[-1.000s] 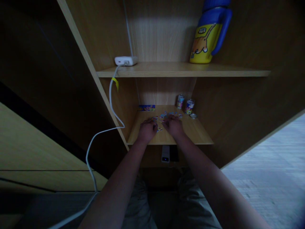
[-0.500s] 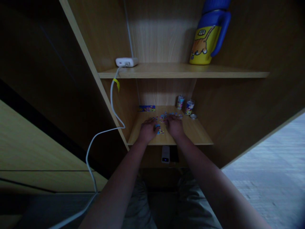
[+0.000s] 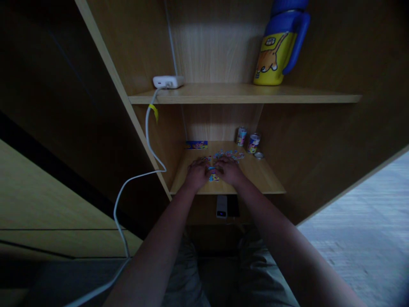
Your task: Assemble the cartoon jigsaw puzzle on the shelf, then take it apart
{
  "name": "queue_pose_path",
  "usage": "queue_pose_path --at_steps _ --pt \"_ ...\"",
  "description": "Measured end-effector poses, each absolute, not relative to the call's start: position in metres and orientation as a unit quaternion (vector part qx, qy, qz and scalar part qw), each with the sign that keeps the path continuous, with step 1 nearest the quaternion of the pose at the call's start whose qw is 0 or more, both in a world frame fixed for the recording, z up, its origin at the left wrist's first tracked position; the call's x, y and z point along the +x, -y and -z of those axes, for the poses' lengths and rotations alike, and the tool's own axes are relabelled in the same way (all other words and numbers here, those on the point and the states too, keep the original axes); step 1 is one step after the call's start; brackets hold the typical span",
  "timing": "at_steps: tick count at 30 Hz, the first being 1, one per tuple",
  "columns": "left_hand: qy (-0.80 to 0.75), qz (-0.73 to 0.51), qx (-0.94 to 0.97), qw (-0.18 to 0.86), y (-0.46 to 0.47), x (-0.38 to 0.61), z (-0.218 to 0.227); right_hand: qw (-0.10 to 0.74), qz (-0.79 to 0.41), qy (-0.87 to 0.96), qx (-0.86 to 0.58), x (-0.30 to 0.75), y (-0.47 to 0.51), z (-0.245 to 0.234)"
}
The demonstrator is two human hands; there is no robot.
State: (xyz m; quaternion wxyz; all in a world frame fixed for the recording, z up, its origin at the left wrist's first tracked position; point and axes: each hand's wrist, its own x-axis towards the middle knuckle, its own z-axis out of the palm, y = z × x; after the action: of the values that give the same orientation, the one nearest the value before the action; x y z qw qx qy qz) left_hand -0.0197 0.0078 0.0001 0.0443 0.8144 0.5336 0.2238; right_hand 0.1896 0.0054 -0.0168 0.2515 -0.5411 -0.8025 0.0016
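Observation:
Small colourful jigsaw puzzle pieces [image 3: 228, 154] lie scattered on the lower shelf, beyond my hands. My left hand [image 3: 197, 172] rests low over the shelf, fingers curled, its thumb at a small blue puzzle piece [image 3: 211, 168]. From the other side my right hand [image 3: 227, 169] meets it, thumb and fingers closed around the edge of that piece; the exact grip is dark and partly hidden. Just below the two thumbs sits a small joined patch of puzzle [image 3: 214, 176]. Some loose pieces are partly covered by my fingers.
Two printed cans [image 3: 241, 136] [image 3: 253, 143] stand at the back right, a round metal lid [image 3: 259, 156] beside them. A picture strip [image 3: 196, 145] leans at the back left. Above, the upper shelf [image 3: 220, 94] holds a white adapter [image 3: 168, 82] with a cable and a blue-yellow bottle [image 3: 275, 51].
My right hand has moved left and slightly nearer, from the loose pieces to beside my left thumb. More loose pieces show behind it. My left hand has barely moved.

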Motion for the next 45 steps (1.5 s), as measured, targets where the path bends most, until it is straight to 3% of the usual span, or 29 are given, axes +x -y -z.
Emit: queue_pose_path --at_steps 20,27,31,37,45 --pt "-0.518 -0.334 0.773 0.152 -0.017 -0.031 0.003 0.311 -0.019 0.779 -0.544 0.19 -0.004 0.009" --pt "-0.608 -0.301 0.731 0.074 -0.011 -0.027 -0.003 0.258 0.009 0.737 -0.625 0.19 -0.004 0.009" --pt "-0.585 -0.289 0.757 0.027 -0.006 -0.023 -0.004 0.255 0.019 0.737 -0.626 0.189 -0.003 0.01" --pt "-0.498 -0.226 0.836 0.039 -0.005 -0.02 0.0 0.267 0.009 0.81 -0.522 0.189 -0.005 0.014" --pt "-0.486 -0.239 0.838 0.069 -0.01 -0.022 0.003 0.287 0.006 0.801 -0.526 0.189 -0.008 0.019"
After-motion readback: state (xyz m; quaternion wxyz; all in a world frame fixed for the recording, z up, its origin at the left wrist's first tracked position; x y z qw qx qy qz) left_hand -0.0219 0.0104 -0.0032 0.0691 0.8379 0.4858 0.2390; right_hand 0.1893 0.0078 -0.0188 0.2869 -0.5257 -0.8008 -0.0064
